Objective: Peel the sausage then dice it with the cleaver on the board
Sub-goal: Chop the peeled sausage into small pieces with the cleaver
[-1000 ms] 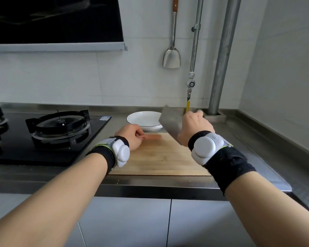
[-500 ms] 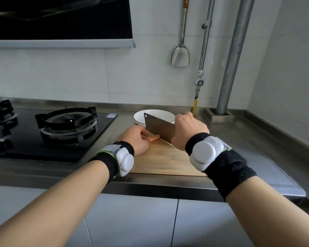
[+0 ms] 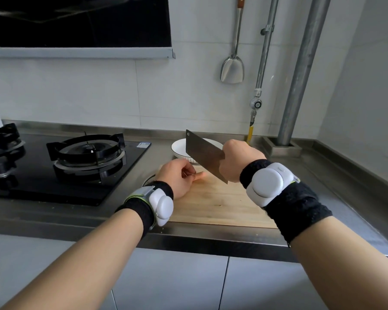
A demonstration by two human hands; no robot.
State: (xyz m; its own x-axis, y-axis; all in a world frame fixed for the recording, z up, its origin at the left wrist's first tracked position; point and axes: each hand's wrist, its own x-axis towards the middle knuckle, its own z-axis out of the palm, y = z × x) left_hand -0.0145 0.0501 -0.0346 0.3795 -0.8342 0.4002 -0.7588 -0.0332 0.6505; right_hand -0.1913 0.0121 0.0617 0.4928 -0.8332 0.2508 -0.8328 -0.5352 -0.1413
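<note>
A pink sausage (image 3: 199, 175) lies on the wooden cutting board (image 3: 220, 202) at its far left; only its short right end shows past my fingers. My left hand (image 3: 177, 175) is curled over the sausage and pins it to the board. My right hand (image 3: 238, 162) grips the handle of a dark steel cleaver (image 3: 204, 155). The blade is raised above the board, tilted, its lower corner just right of the sausage tip and apart from it.
A white bowl (image 3: 179, 148) stands behind the board, partly hidden by the blade. A black gas hob (image 3: 87, 153) with burners lies to the left. A metal spatula (image 3: 232, 68) hangs on the wall; pipes (image 3: 300, 74) rise at the back right. The steel counter edge runs in front.
The cleaver has swung from the right over to the sausage and now stands raised higher, blade tilted. My left hand stayed on the sausage. The view has shifted right.
</note>
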